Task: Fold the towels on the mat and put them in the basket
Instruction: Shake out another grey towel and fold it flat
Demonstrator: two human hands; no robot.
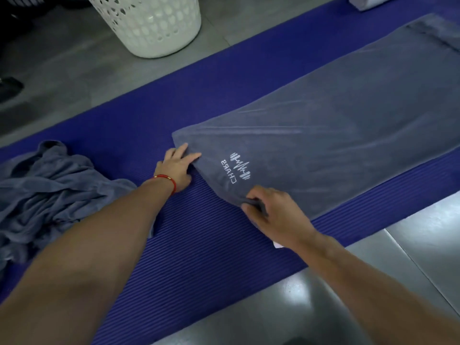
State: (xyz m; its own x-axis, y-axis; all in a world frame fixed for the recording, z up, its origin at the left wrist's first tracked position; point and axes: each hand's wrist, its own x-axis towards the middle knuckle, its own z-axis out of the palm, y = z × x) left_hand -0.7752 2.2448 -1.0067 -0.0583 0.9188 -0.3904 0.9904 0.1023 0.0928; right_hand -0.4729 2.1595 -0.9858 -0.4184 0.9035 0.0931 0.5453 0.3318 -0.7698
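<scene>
A ribbed blue mat (199,245) lies across a grey tiled floor (62,70). A grey towel (348,120) lies spread flat along it. The left hand (175,168) presses its near corner with straight fingers; the right hand (276,210) pinches the near edge. A crumpled towel heap (49,190) sits at left. A white perforated basket (154,23) stands beyond on the floor.

The basket (151,23) is cut off by the top edge, so its rim and inside go unseen. The spread towel (348,115) runs out of the frame at right. The heap (49,190) is cropped at left. The right hand (276,210) covers the towel's near corner. A pale folded thing (366,2) at upper right is too cropped to identify.
</scene>
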